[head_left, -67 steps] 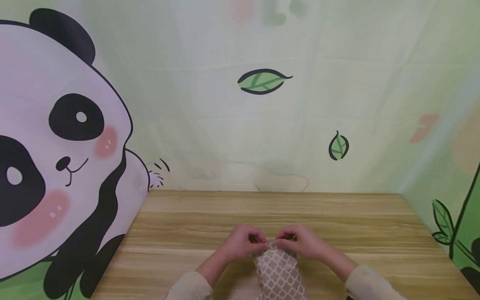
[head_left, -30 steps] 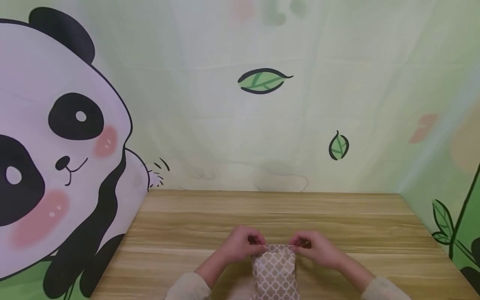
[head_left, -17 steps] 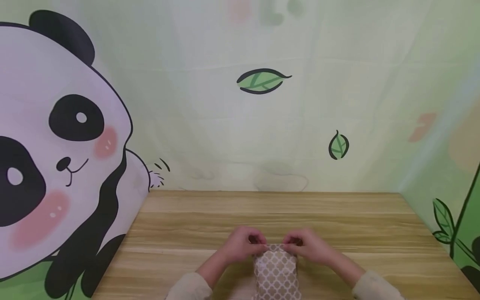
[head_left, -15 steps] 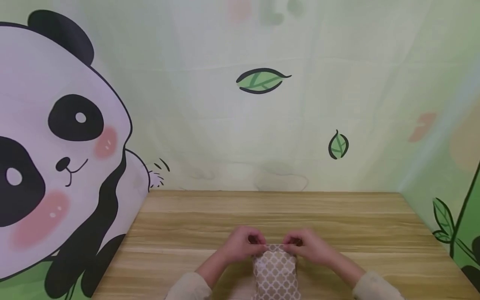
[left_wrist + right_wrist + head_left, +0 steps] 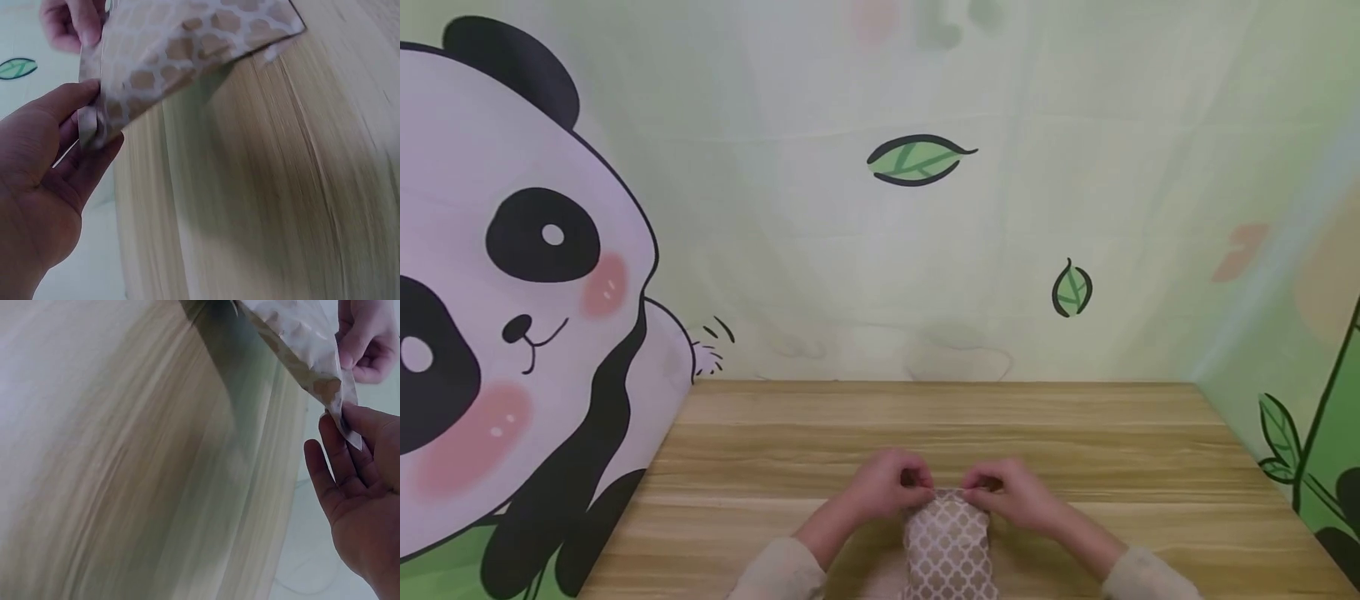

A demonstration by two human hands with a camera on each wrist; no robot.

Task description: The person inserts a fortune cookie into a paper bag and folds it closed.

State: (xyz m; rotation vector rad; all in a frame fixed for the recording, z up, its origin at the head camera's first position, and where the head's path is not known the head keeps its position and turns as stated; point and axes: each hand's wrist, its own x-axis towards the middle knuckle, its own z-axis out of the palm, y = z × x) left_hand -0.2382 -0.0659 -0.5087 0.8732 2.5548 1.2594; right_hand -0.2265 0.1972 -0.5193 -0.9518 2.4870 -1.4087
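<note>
A tan paper bag [image 5: 950, 546] with a white lattice pattern stands out from the tabletop, its far edge folded into a narrow strip. My left hand [image 5: 886, 485] pinches the left end of that folded edge between thumb and fingers. At the right part of the same edge, my right hand [image 5: 1011, 493] pinches the fold. In the left wrist view, the paper bag [image 5: 169, 50] slopes above the table, with the left thumb on the fold. The right wrist view shows the crinkled side of the paper bag [image 5: 300, 344]. Whatever is inside it is hidden.
The wooden table [image 5: 775, 433] ends at a pale green cloth backdrop [image 5: 820, 250] printed with a panda [image 5: 550, 333] and leaves. Cream sleeves [image 5: 782, 569] cover both forearms. The near part of the bag runs out of the head view.
My right hand slid outward along the folded edge to the bag's right corner, then back inward a little. The left hand kept its pinch in nearly the same place.
</note>
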